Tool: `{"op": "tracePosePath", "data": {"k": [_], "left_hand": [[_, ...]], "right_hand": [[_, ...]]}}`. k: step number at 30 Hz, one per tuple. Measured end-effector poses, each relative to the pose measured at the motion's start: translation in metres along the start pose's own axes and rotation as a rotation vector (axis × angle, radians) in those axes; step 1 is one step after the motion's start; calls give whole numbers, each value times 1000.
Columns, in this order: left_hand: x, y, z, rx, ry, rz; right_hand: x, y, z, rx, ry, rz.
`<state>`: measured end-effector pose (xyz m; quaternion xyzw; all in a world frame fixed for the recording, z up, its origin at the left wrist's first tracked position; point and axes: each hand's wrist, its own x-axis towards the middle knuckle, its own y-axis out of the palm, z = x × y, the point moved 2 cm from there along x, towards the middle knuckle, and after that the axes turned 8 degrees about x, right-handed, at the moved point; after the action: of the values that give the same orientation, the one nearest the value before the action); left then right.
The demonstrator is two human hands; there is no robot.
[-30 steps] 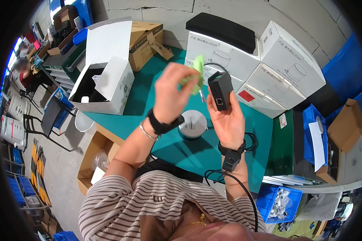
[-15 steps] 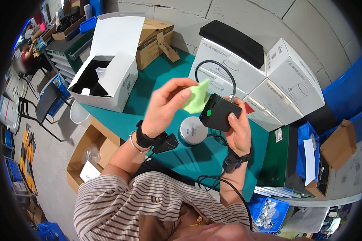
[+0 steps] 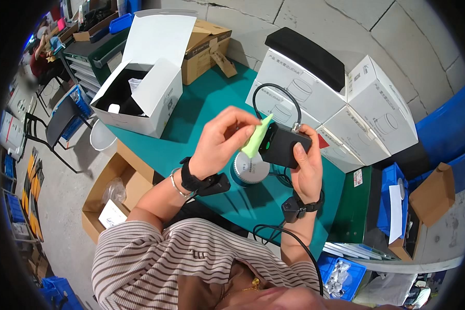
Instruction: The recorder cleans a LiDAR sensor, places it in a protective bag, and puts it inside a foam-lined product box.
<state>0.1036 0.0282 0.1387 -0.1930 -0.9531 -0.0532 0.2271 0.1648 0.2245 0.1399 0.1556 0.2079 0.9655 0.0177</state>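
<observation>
A light green cloth is pinched between the thumb and fingers of my left hand. It hangs beside the left face of a small black box, which carries a green round sticker. My right hand grips that box from the right, thumb on its front. From the box's top a thick black cable loops up and to the left through a metal connector. Below the cloth a round device with a ribbed silver-grey top stands on the green tabletop. Part of its rim is behind the cloth.
At the back left stands an open white box with black lining, before a brown carton. Stacked white boxes line the wall on the right, a black case on top. An open carton lies lower left, blue bins lower right.
My left hand has moved slightly right and down with the cloth, which now shows narrower and edge-on near the black box. My right hand keeps its hold on the box.
</observation>
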Motion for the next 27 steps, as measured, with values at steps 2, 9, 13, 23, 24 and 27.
{"op": "tracePosePath", "data": {"k": [2, 9, 13, 23, 24, 27], "left_hand": [[5, 7, -1, -19, 106, -34], [1, 10, 7, 264, 185, 0], [4, 5, -6, 143, 168, -110], [-13, 11, -3, 360, 305, -116], [-15, 10, 1, 255, 226, -97], [-17, 10, -20, 330, 405, -76]], "right_hand": [[-4, 7, 1, -159, -77, 5], [-11, 13, 8, -539, -317, -21], [-9, 10, 6, -663, -446, 36], [-10, 21, -9, -678, -425, 23], [-8, 20, -11, -678, -424, 21], [-4, 22, -16, -717, -435, -35]]}}
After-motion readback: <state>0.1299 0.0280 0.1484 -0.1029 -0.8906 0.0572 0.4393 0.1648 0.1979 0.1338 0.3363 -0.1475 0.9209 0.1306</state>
